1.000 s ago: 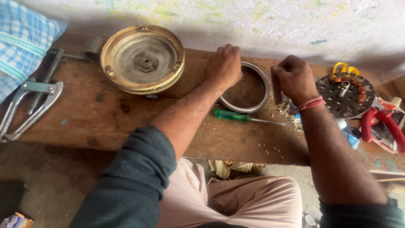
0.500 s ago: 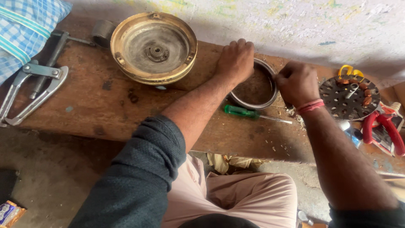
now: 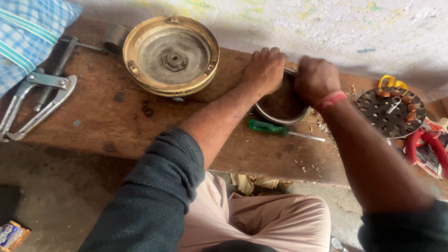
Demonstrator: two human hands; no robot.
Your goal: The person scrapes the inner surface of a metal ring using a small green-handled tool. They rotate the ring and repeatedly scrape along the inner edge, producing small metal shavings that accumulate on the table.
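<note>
- Head view, nearest first: person's lap in pale trousers [image 3: 261, 219], dark sleeves [image 3: 154, 196] pushed up on both forearms.
- Wooden surface [image 3: 116, 116] runs across the frame, scuffed, with crumbs and chips near the right arm.
- Green-handled screwdriver [image 3: 268, 127] lies flat on the surface just in front of the metal ring, tip pointing right.
- Metal ring [image 3: 280, 112] sits on the surface between the two hands, its near rim showing, far rim covered.
- Left hand [image 3: 263, 70] lies curled over the ring's far-left edge, fingers folded down on it, pressing or gripping.
- Right hand [image 3: 316, 79] is closed in a fist at the ring's far-right edge; cannot tell what, if anything, it pinches. Red band on the wrist.
- Risk, as a judgement: ring could skid or tip if pressure is uneven, since nothing clamps it; it might knock the screwdriver off the near edge; fingers folded at the rim could get nipped.
- Around: brass-coloured round dish [image 3: 171, 55] with centre hub to the left, well apart from the ring.
- Far left: metal puller tool [image 3: 35, 105], blue checked bag [image 3: 28, 32] behind it.
- Right: dark perforated disc [image 3: 389, 112] with small parts on it, red-handled pliers [image 3: 427, 149] beside it.
- Farthest: whitewashed wall [image 3: 303, 23]. Nothing stands between hands and ring.
</note>
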